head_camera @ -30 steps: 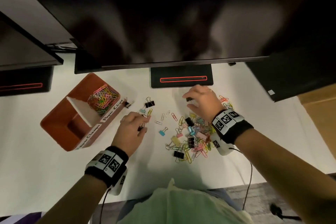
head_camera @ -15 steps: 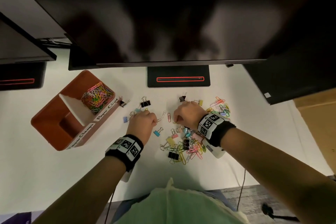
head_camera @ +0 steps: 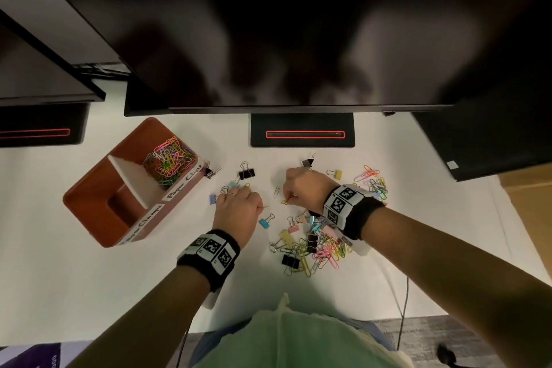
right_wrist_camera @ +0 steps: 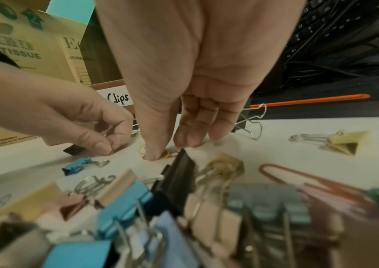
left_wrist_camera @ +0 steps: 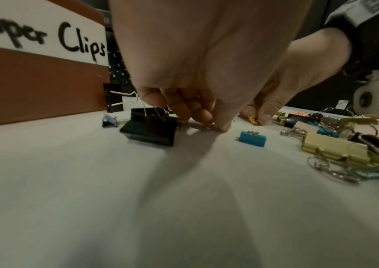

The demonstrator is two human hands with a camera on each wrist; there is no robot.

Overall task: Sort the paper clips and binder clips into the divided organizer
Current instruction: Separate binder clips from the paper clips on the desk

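- Your left hand (head_camera: 237,209) is down on the white surface (head_camera: 89,293), fingers curled, thumb and forefinger pinching a small silver paper clip (right_wrist_camera: 111,152) at the tips.
- Your right hand (head_camera: 304,187) sits just to the right of it, thumb pressed onto a yellow paper clip (right_wrist_camera: 165,155) while the other fingers hang straight with their tips at the surface.
- The small blue binder clip (head_camera: 264,222) lies just on your side of the gap between the two hands; a black binder clip (head_camera: 246,173) lies just beyond your left knuckles.
- The mixed pile of clips (head_camera: 313,243) spreads under and on the near side of your right wrist.
- The brown organizer (head_camera: 89,203) stands well to the left of your left hand, coloured paper clips heaped in its far compartment (head_camera: 167,163).
- From the head view both sets of fingertips are hidden under the backs of your hands.
- The near compartment's label is cut off and tilted, too hard to read.
- The pile is a blur in the right wrist view.
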